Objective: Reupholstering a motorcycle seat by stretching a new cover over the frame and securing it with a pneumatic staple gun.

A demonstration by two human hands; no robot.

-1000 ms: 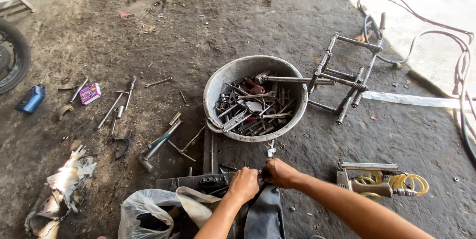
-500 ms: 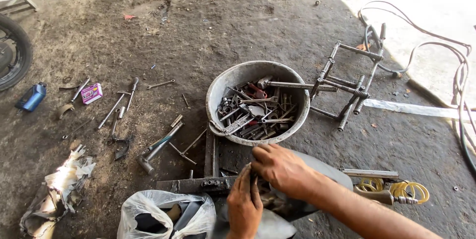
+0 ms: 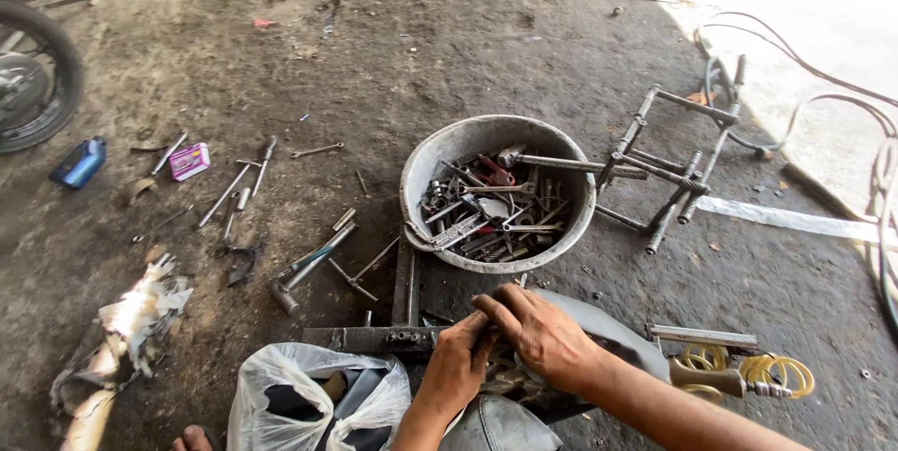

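Observation:
My left hand (image 3: 456,360) and my right hand (image 3: 540,332) meet low in the middle of the head view, over a dark greasy metal part (image 3: 513,378) with chain-like links. My right hand lies over the part, fingers curled down on it. The fingers of my left hand press against it from the left. A grey curved cover (image 3: 608,331) lies under my right wrist. The part sits at the end of a dark steel bar frame (image 3: 374,338) on the ground. Just beyond my hands stands a round metal basin (image 3: 423,175) full of wrenches and other tools.
Loose tools (image 3: 245,191) lie scattered on the dirt floor at the left. A white plastic bag (image 3: 281,395) is near my left arm. A metal tube frame (image 3: 669,166) stands right of the basin. An air tool with yellow coiled hose (image 3: 739,374), cables, a tyre (image 3: 33,77) surround the spot.
My view has shifted slightly closer. My right hand has come down onto the greasy part, and my left hand has moved up beside it.

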